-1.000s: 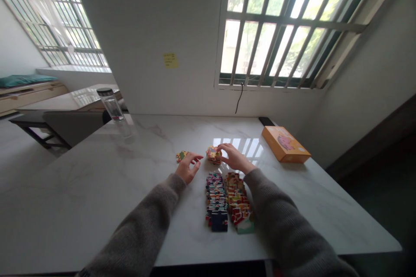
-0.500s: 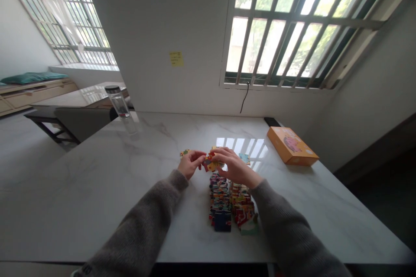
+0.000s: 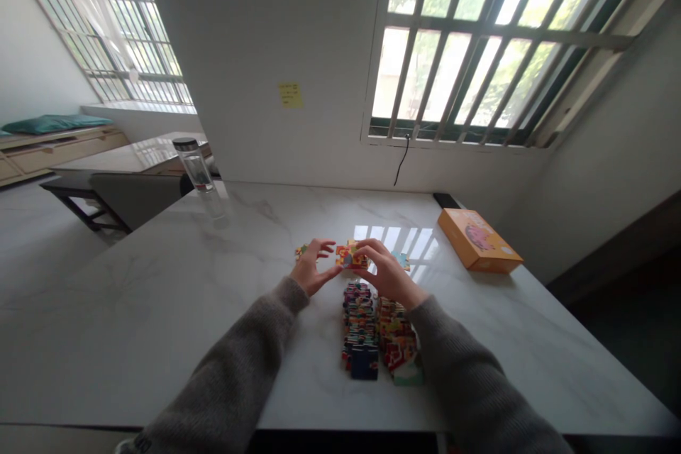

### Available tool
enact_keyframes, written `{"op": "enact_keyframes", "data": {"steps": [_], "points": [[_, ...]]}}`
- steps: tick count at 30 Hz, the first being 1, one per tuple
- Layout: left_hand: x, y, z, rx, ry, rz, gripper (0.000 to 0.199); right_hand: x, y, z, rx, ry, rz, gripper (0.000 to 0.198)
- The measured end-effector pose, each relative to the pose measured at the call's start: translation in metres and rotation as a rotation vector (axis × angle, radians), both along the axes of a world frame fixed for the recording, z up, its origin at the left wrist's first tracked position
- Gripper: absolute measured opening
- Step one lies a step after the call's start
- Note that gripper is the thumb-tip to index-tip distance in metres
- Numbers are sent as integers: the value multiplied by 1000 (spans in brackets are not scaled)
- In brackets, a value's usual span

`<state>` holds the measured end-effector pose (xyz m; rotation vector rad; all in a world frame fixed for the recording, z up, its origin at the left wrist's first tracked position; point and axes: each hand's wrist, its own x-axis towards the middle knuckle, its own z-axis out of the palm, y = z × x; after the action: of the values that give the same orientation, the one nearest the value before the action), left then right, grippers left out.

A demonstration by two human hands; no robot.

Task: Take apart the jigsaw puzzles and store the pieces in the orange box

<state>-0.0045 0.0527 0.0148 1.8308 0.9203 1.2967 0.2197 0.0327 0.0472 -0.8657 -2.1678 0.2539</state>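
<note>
Red, orange and yellow jigsaw puzzle pieces (image 3: 345, 256) are between my hands, above the table's middle. My right hand (image 3: 391, 278) grips the piece at its right side, fingers over the top and thumb below. My left hand (image 3: 313, 271) has its fingers spread; its thumb tip reaches the piece's lower left edge, and I cannot tell whether it touches. Beside my left fingers lies another puzzle piece (image 3: 300, 251), partly hidden. A light blue puzzle piece (image 3: 402, 260) lies behind my right hand. Nearer me are two rows of overlapping puzzle pieces (image 3: 360, 330), (image 3: 398, 340).
An orange box (image 3: 479, 241) stands on the right of the white marbled table (image 3: 223, 312), with a black object (image 3: 444, 200) behind it. A lidded glass bottle (image 3: 194, 167) stands at the far left edge. A wall and window rise behind the table.
My left fingers have come off the puzzle piece and spread apart. The piece has turned and sits flatter, with my right hand still at its right side.
</note>
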Motion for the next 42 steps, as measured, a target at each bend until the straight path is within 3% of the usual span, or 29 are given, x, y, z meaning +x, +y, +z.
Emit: {"op": "enact_keyframes", "data": {"steps": [3, 6, 10, 13, 18, 22, 27, 34, 42], "points": [[-8, -2, 8, 261, 264, -69, 41, -2, -1, 0, -13, -30, 30, 18], [-16, 3, 10, 329, 361, -61, 25, -2, -2, -2, -18, -37, 39, 23], [-47, 29, -3, 303, 372, 139, 22, 5, 4, -9, -18, -39, -34, 41], [-74, 49, -23, 222, 443, 268, 21, 12, 15, -18, -2, -47, -106, 32], [-90, 63, -50, 162, 576, 271, 20, 21, 35, -34, -23, -75, -207, 21], [-85, 62, -53, 149, 618, 300, 20, 23, 47, -44, -84, -112, -203, 20], [-69, 52, -42, 218, 538, 346, 25, 25, 49, -46, -95, -90, -165, 24], [-27, 26, -24, 256, 365, 109, 24, 28, 47, -43, -144, -52, -185, 37], [-12, 16, -19, 245, 302, 71, 21, 26, 45, -38, -211, -17, -146, 31]]}}
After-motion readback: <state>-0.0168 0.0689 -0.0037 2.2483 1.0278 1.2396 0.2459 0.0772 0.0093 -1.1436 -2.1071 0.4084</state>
